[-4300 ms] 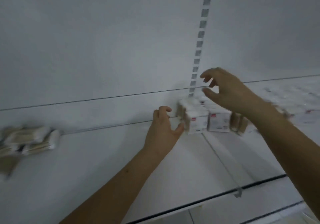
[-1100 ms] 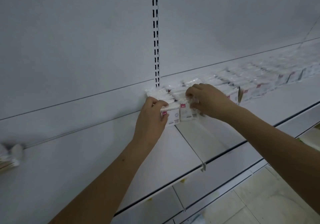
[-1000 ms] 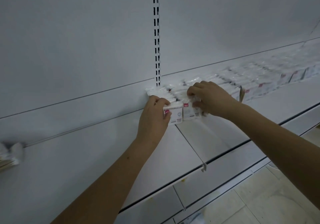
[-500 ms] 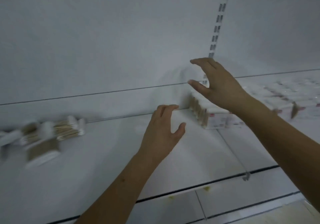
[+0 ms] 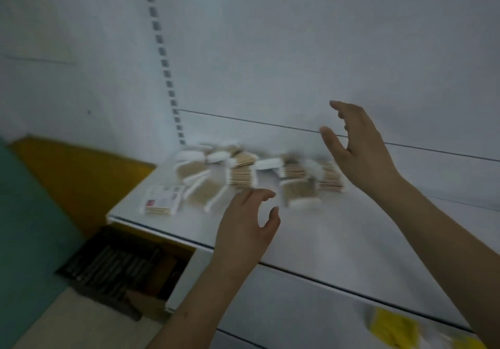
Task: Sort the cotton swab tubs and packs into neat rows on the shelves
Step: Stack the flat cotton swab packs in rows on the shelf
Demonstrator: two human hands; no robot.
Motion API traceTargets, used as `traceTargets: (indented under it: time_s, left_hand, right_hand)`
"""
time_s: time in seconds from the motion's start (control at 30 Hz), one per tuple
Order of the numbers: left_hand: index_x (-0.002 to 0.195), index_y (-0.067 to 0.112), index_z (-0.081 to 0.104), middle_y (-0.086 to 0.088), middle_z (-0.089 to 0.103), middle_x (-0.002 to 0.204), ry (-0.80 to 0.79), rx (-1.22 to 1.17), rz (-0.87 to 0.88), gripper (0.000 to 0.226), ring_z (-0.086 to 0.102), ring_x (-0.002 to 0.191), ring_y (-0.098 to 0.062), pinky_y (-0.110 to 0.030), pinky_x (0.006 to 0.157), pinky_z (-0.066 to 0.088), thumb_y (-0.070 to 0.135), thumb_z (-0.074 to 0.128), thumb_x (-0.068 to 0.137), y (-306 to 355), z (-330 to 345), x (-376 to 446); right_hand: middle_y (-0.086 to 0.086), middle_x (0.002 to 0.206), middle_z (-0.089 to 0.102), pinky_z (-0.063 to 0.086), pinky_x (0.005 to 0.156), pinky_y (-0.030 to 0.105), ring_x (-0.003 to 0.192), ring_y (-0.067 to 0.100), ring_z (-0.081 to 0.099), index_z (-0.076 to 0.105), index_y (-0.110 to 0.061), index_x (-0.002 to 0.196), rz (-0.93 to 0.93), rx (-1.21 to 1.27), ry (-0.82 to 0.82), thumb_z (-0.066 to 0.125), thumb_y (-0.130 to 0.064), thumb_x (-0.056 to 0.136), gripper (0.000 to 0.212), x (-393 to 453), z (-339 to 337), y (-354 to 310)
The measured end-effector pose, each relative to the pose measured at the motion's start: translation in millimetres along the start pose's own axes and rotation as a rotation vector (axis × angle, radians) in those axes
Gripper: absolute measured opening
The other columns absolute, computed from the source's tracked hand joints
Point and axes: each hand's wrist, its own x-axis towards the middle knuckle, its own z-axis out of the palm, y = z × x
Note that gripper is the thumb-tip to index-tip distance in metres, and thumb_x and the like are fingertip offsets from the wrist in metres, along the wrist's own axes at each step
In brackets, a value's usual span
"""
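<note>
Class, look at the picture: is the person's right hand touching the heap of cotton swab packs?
Cannot tell. In the head view the right hand is open at the heap of cotton swab packs, but blur hides any contact or gap.

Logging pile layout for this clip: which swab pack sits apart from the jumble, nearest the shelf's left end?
The flat pack with the white label and red mark, alone by the shelf's front-left corner. The other packs lie heaped together, showing bare tan sticks.

Swab packs [image 5: 243, 175] heaped at shelf [image 5: 311, 240] left end, against back panel [image 5: 297, 51]; crate [image 5: 119, 265] below-left.
</note>
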Motion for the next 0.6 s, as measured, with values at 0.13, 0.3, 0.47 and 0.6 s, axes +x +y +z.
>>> traceTargets:
  time_s: [0.13, 0.3, 0.47, 0.6]
  left_hand:
    - [0.112, 0.023, 0.067, 0.007, 0.059, 0.114, 0.14, 0.133, 0.008, 0.025, 0.051, 0.113, -0.012, -0.032, 0.097, 0.047, 0.024, 0.072, 0.087, -56.0, -55.0, -10.6]
    - [0.126, 0.021, 0.061, -0.005, 0.051, 0.136, 0.267, 0.334, -0.13, 0.052, 0.042, 0.128, -0.026, -0.046, 0.103, 0.039, 0.038, 0.077, 0.08, -110.2, -99.4, -11.0]
    - [0.151, 0.013, 0.033, -0.011, 0.041, 0.148, 0.109, 0.354, -0.362, 0.095, 0.033, 0.136, -0.028, -0.048, 0.112, 0.028, 0.072, 0.05, 0.078, -143.9, -105.5, -9.6]
    - [0.146, 0.019, 0.043, -0.002, 0.048, 0.138, 0.078, 0.225, -0.351, 0.086, 0.039, 0.127, -0.02, -0.04, 0.105, 0.03, 0.061, 0.054, 0.072, -152.3, -118.9, -7.4]
  right_hand:
    - [0.006, 0.141, 0.045, 0.043, 0.104, 0.041, 0.127, 0.024, 0.047, 0.042, -0.017, 0.144, -0.048, 0.05, -0.085, 0.058, -0.034, 0.097, 0.052, -8.5, 71.7, -46.8]
    - [0.0, 0.139, 0.05, 0.04, 0.104, 0.034, 0.128, 0.018, 0.045, 0.048, -0.022, 0.141, -0.236, -0.039, -0.322, 0.054, -0.051, 0.09, 0.059, -29.9, 138.4, -98.3]
    - [-0.001, 0.121, 0.065, 0.047, 0.093, 0.033, 0.118, 0.021, 0.055, 0.054, -0.022, 0.134, -0.2, -0.297, -0.395, 0.038, -0.073, 0.085, 0.073, -45.3, 175.7, -111.7]
    - [0.002, 0.109, 0.065, 0.047, 0.089, 0.033, 0.11, 0.024, 0.056, 0.063, -0.015, 0.121, -0.135, -0.172, -0.276, 0.056, -0.057, 0.079, 0.06, -53.2, 186.4, -112.9]
